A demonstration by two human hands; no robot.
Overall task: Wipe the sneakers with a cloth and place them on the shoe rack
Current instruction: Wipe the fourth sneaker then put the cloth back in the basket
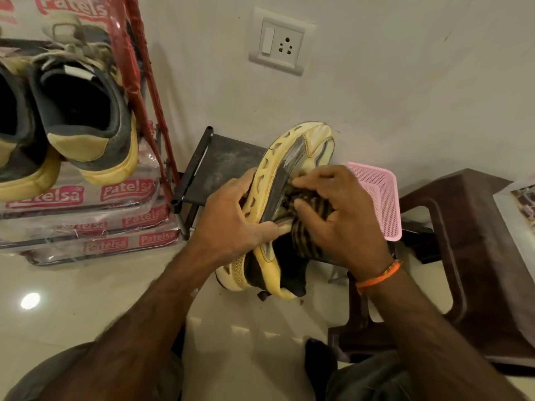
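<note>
A yellow and grey sneaker [301, 149] is held on its side in mid-air, sole to the left and toe pointing at the wall. My left hand [231, 218] grips its sole edge near the middle. My right hand [338, 215] presses a dark striped cloth [307, 227] against the shoe's upper. Two more grey and yellow sneakers [84, 111] stand heel-out on the red-framed shoe rack [150, 91] at the upper left, whose shelves are wrapped in printed plastic.
A small black metal stand [220, 163] sits against the wall behind the held shoe. A pink mesh basket [382, 198] and a dark brown plastic stool [477, 256] are to the right. A wall socket [279, 41] is above. The floor is glossy tile.
</note>
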